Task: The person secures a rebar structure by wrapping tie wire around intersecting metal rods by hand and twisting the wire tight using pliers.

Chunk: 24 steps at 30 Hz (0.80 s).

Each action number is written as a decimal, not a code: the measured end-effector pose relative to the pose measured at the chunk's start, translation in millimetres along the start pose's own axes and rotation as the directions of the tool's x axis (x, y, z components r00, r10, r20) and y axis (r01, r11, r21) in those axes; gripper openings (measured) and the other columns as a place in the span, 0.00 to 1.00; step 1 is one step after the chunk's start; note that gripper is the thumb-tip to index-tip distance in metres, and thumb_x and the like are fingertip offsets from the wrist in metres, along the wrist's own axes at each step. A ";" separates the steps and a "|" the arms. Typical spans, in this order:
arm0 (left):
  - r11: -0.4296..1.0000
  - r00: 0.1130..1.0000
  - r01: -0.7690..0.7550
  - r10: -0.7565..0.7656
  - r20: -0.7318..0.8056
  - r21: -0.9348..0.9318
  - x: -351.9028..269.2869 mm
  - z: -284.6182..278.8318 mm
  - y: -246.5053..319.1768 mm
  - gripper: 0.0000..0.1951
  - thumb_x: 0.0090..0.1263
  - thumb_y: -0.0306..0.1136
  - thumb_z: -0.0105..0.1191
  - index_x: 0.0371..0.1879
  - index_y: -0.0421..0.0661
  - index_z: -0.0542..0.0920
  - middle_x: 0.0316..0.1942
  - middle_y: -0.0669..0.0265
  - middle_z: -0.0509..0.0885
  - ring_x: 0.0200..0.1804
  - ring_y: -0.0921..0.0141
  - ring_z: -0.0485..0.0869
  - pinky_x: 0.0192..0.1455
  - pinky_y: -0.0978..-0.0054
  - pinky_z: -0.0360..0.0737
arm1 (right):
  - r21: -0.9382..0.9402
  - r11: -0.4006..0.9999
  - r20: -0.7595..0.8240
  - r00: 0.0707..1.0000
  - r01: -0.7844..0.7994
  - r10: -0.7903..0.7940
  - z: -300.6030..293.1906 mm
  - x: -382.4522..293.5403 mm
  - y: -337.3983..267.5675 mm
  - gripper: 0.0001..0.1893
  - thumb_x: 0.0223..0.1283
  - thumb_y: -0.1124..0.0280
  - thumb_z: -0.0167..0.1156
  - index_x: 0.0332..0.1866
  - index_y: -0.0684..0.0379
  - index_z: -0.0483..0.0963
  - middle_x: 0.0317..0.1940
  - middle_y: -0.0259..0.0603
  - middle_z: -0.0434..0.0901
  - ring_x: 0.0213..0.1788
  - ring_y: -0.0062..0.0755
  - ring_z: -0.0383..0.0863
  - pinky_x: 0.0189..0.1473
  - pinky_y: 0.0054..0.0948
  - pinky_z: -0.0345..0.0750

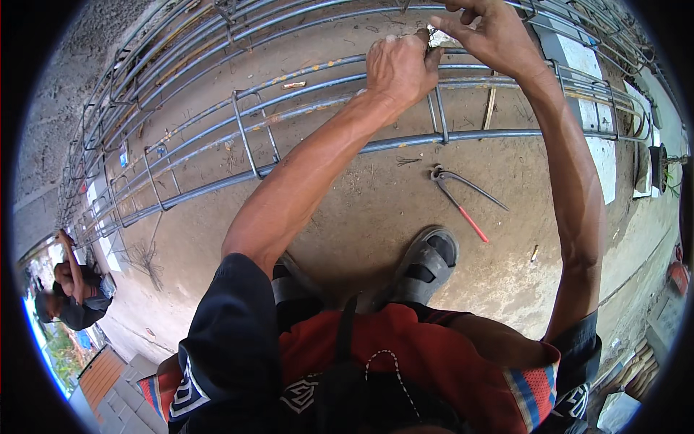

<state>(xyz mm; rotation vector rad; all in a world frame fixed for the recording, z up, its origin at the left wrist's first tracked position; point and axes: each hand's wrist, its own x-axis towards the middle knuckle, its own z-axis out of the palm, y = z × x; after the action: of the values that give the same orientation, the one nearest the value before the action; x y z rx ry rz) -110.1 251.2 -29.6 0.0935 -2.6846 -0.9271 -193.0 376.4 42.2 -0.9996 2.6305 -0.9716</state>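
My left hand [401, 68] is curled at the top bars of a long steel rebar cage [312, 69]. Thin dark tie wire [432, 33] sticks up from its fingertips. Its grip hides the joint between the bars and a stirrup [441, 115]. My right hand [490, 35] is raised just beyond, thumb and fingers apart, with the thumb close to the wire; some fingers are cut off by the upper edge. On the ground below the cage lie spread end-cutting pincers [439, 174], one handle red, the other bare metal.
More rebar cages [217, 46] run along the far side. Loose tie wire [145, 263] lies at left. White blocks [599, 163] sit under the cage at right, near a potted plant [659, 168]. Another person [81, 287] crouches at the cage's left end.
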 end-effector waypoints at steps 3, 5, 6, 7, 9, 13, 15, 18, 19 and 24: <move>0.997 0.991 0.051 -0.057 0.118 0.052 0.9 -3.1 0.7 0.14 0.62 0.39 0.56 0.39 0.42 0.84 0.25 0.50 0.83 0.31 0.52 0.83 0.37 0.58 0.78 | -0.002 0.993 0.113 0.987 0.117 -0.117 7.7 8.0 9.0 0.13 0.55 0.65 0.62 0.38 0.63 0.82 0.23 0.52 0.82 0.24 0.37 0.83 0.28 0.33 0.76; 0.999 0.995 0.032 -0.033 0.098 0.011 0.9 -4.4 -3.5 0.15 0.63 0.40 0.56 0.41 0.42 0.84 0.25 0.49 0.83 0.32 0.52 0.83 0.37 0.59 0.78 | 0.078 0.997 0.152 0.988 0.017 -0.028 6.3 10.3 11.8 0.11 0.54 0.67 0.62 0.35 0.64 0.82 0.22 0.51 0.82 0.21 0.31 0.80 0.26 0.32 0.75; 0.999 0.994 0.032 -0.033 0.102 0.011 2.2 -7.0 -4.8 0.15 0.63 0.40 0.56 0.41 0.42 0.84 0.25 0.49 0.83 0.32 0.52 0.83 0.37 0.59 0.78 | -0.011 1.000 0.133 0.991 -0.012 0.014 7.2 11.7 12.0 0.09 0.53 0.69 0.62 0.32 0.66 0.82 0.19 0.48 0.81 0.19 0.25 0.77 0.24 0.30 0.73; 1.000 0.990 -0.019 0.016 0.141 0.017 5.0 -10.6 -5.9 0.16 0.63 0.41 0.56 0.43 0.43 0.84 0.26 0.49 0.83 0.31 0.53 0.83 0.37 0.59 0.78 | -0.009 1.000 0.134 0.991 -0.016 0.017 5.7 10.3 13.2 0.09 0.53 0.69 0.62 0.32 0.66 0.82 0.19 0.48 0.81 0.19 0.25 0.77 0.24 0.30 0.73; 0.997 0.981 -0.070 0.064 0.183 0.023 10.6 -14.5 -10.9 0.17 0.63 0.42 0.57 0.44 0.44 0.83 0.26 0.49 0.83 0.31 0.54 0.84 0.37 0.60 0.78 | 0.052 0.991 0.149 0.982 -0.123 0.114 2.8 6.6 16.4 0.08 0.52 0.71 0.63 0.28 0.66 0.82 0.16 0.44 0.79 0.18 0.21 0.75 0.22 0.29 0.72; 0.997 0.952 0.001 0.022 0.305 -0.077 24.5 -24.6 -12.8 0.19 0.62 0.44 0.58 0.48 0.45 0.82 0.30 0.51 0.85 0.34 0.59 0.85 0.39 0.62 0.79 | 0.296 0.912 0.156 0.956 -0.284 0.247 22.4 -8.7 37.6 0.07 0.52 0.71 0.64 0.27 0.66 0.81 0.13 0.41 0.76 0.16 0.20 0.72 0.20 0.29 0.70; 0.997 0.916 0.050 -0.024 0.400 -0.054 31.7 -33.3 -8.5 0.21 0.62 0.45 0.59 0.49 0.44 0.82 0.34 0.50 0.85 0.37 0.60 0.86 0.41 0.62 0.80 | 0.402 0.852 0.143 0.942 -0.336 0.304 31.8 -20.2 49.5 0.07 0.55 0.73 0.61 0.36 0.63 0.80 0.26 0.39 0.80 0.25 0.22 0.76 0.26 0.25 0.73; 0.964 0.889 0.004 0.118 0.442 -0.266 49.4 -31.4 -36.0 0.15 0.60 0.41 0.61 0.42 0.47 0.85 0.20 0.57 0.83 0.20 0.73 0.73 0.26 0.70 0.71 | 0.414 0.891 -0.007 0.978 -0.188 0.210 51.3 -28.7 53.0 0.13 0.60 0.63 0.61 0.37 0.66 0.80 0.23 0.36 0.81 0.25 0.19 0.77 0.27 0.18 0.73; 0.963 0.888 0.008 0.116 0.444 -0.268 50.7 -35.0 -32.0 0.15 0.60 0.41 0.61 0.42 0.47 0.85 0.20 0.57 0.83 0.20 0.73 0.73 0.26 0.70 0.71 | 0.456 0.864 -0.055 0.962 -0.213 0.266 54.2 -31.9 44.4 0.13 0.58 0.65 0.62 0.35 0.68 0.80 0.21 0.39 0.81 0.24 0.21 0.79 0.26 0.18 0.72; 0.959 0.808 0.105 0.072 0.585 -0.263 70.4 -41.0 -31.2 0.15 0.55 0.42 0.63 0.35 0.44 0.87 0.13 0.68 0.78 0.15 0.75 0.68 0.19 0.71 0.64 | 0.455 0.886 -0.246 0.942 -0.094 0.226 72.0 -52.2 31.2 0.12 0.57 0.69 0.64 0.37 0.70 0.80 0.20 0.37 0.80 0.22 0.15 0.73 0.23 0.18 0.70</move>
<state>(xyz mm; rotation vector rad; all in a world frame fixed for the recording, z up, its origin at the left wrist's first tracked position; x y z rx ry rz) -166.0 191.2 0.1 -0.2872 -3.0506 -1.5568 -143.8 390.3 -37.0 -0.5519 2.4721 -1.6808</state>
